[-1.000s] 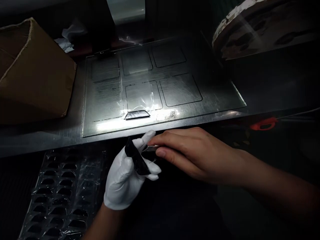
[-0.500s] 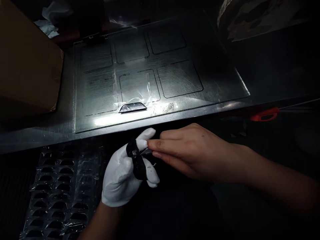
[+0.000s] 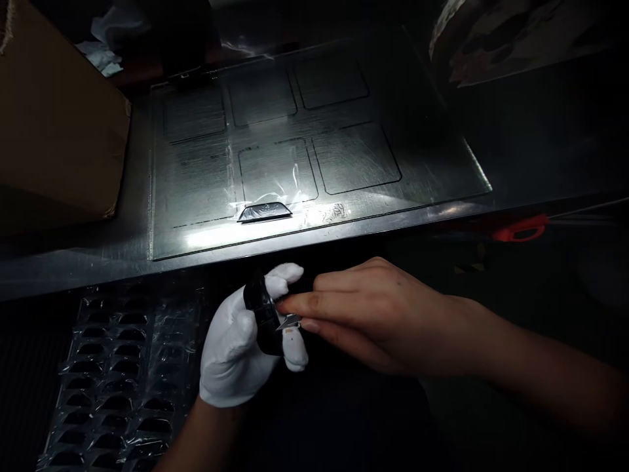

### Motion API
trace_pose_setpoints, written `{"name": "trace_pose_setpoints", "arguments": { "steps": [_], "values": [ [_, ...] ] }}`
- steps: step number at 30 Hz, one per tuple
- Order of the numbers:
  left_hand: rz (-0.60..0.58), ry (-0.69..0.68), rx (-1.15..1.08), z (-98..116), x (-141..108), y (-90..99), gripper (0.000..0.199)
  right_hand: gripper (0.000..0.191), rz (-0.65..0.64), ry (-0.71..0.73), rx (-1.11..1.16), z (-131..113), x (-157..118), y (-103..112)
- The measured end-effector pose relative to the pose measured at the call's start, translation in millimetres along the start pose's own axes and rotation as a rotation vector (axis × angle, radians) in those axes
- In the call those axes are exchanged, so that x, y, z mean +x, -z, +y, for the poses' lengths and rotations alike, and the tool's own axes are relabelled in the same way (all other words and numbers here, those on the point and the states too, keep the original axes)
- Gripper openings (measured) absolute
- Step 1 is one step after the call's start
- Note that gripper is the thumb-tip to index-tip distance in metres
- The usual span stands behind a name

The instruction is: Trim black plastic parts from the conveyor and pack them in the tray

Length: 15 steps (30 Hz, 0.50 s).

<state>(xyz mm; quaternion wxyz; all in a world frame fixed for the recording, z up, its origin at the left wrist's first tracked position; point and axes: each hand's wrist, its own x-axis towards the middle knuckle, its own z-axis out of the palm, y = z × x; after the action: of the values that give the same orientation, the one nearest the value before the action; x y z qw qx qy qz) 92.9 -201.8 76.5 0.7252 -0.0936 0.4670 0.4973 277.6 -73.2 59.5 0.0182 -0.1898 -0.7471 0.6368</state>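
Observation:
My left hand (image 3: 233,347), in a white glove, grips a small glossy black curved part (image 3: 265,316) between thumb and fingers. Bare and coming in from the right, my right hand (image 3: 363,311) pinches a small pointed metal blade (image 3: 289,321). The blade's tip is at the right edge of the black part; whether it touches cannot be made out. Most of the blade's handle is hidden in the fingers. Just above the hands, a similar black piece in clear film (image 3: 265,211) lies on the glass sheet (image 3: 196,196) near its front edge.
A cardboard box (image 3: 63,124) stands on the left of the metal table (image 3: 73,259). Below it, a clear tray (image 3: 115,380) holds several black pieces in film. A red handle (image 3: 521,228) lies at the right, under the table edge. A large roll (image 3: 501,39) is at the back right.
My right hand has moved slightly down, bringing the blade lower along the black part, and more of the blade shows. The black part has turned a little in my left hand.

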Motion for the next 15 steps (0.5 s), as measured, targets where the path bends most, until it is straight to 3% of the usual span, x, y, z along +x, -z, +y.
{"name": "trace_pose_setpoints", "arguments": {
  "steps": [5, 15],
  "values": [
    [-0.05, -0.037, 0.034, 1.9, 1.7, -1.2, 0.034, 0.029, 0.119, -0.023, 0.047, -0.4, 0.8, 1.3],
    [-0.068, -0.021, -0.01, 2.8, 0.7, 1.7, 0.035, 0.029, 0.071, -0.071, -0.032, -5.6, 7.0, -3.5]
  ]
}}
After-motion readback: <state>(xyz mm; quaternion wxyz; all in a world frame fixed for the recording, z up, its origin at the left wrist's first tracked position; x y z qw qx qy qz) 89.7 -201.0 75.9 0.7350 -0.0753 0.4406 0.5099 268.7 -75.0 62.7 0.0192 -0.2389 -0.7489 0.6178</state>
